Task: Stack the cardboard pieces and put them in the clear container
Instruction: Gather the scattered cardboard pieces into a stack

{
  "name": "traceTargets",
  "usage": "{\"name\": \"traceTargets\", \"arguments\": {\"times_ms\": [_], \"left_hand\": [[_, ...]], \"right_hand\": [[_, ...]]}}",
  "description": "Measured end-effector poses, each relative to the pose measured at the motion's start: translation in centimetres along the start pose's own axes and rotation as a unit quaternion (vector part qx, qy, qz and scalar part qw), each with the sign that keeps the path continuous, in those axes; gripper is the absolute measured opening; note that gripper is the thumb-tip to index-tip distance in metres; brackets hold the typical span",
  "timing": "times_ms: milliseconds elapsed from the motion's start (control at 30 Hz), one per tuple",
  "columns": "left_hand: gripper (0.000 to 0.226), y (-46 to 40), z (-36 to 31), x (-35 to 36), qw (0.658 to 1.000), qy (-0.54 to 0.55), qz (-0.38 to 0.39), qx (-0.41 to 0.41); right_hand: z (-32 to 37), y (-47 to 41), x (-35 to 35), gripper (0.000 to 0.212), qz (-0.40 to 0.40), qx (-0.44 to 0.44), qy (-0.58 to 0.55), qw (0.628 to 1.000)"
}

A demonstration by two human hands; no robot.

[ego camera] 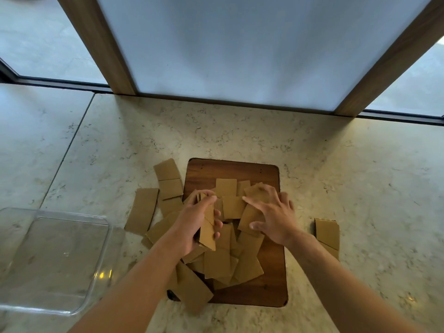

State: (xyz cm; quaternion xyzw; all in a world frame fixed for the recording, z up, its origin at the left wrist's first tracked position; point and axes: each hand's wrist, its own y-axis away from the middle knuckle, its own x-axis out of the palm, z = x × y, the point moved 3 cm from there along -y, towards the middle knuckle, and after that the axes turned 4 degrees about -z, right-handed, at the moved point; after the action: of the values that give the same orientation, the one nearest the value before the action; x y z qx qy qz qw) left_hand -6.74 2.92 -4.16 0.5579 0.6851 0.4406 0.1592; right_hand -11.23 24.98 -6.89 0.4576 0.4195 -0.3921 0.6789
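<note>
Several brown cardboard pieces (230,260) lie scattered in a loose heap over a dark wooden board (269,289). More pieces spill onto the counter to the left (143,212), and two lie apart at the right (326,230). My left hand (194,224) grips a small stack of cardboard pieces (207,233), held on edge above the heap. My right hand (271,212) is spread flat, fingers apart, pressing on loose pieces at the board's middle. The clear container (14,306) stands empty at the lower left, apart from both hands.
The marble counter (360,176) stretches around the board. A frosted panel in a wooden frame (115,56) rises behind, with window glass to either side.
</note>
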Motion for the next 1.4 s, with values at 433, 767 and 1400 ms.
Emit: {"name": "traceTargets", "arguments": {"times_ms": [433, 767, 1400], "left_hand": [[0.028, -0.7, 0.2, 2.7, 0.992, -0.093, -0.019, 0.085], [0.034, -3.1, 2.9, 6.0, 0.999, 0.012, -0.029, 0.039], [0.052, -4.9, 3.4, 9.9, 0.972, -0.186, -0.068, 0.13]], "right_hand": [[-4.9, 0.7, -4.4, 0.015, -0.105, 0.122, -0.256, 0.953], [-1.5, 4.1, 0.1, 0.024, -0.117, 0.307, -0.317, 0.89], [-4.5, 3.0, -1.2, 0.005, -0.035, 0.255, -0.609, 0.75]]}}
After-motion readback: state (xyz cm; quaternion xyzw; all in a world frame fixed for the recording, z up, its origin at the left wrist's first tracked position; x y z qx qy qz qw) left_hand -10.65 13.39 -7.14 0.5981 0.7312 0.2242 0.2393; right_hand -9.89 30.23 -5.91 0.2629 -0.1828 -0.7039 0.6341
